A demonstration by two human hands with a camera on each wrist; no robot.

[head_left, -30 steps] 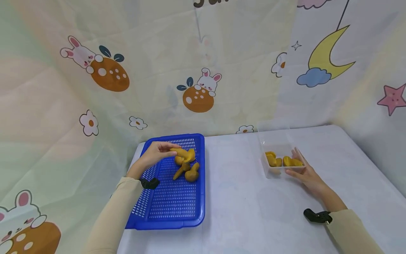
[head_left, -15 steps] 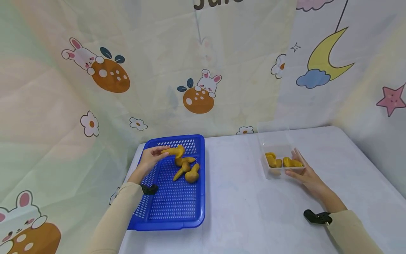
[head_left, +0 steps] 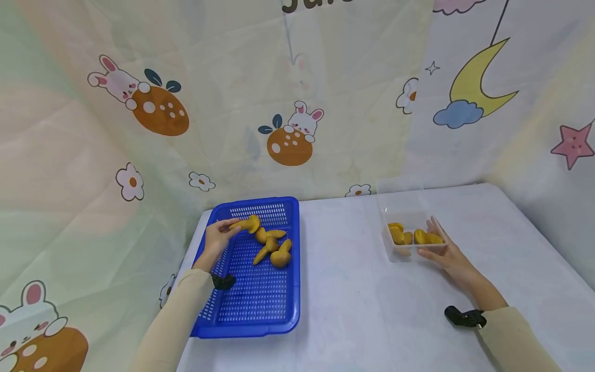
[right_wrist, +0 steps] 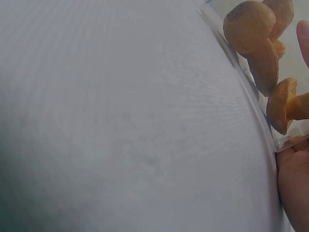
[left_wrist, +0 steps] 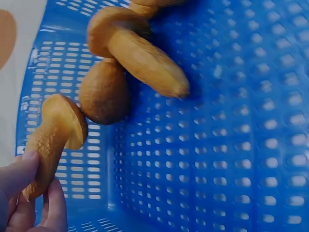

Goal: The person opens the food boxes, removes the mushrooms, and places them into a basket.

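My left hand pinches a yellow-brown mushroom by its stem between thumb and fingers, over the far left part of the blue perforated basket. In the left wrist view, the cap of this mushroom points away from the fingers, beside another rounded cap. Several more mushrooms lie grouped in the basket, right of the held one. At the right, my right hand holds the near right corner of a clear plastic box, thumb in front and fingers along its side. Mushrooms lie inside this box.
A transparent lid stands raised at the back of the box. White cloth covers the table between basket and box. A printed curtain with rabbits and flowers hangs behind the table.
My left hand has moved left with the mushroom, away from the others in the basket, uncovering them. The right hand and the plastic box stay in place.
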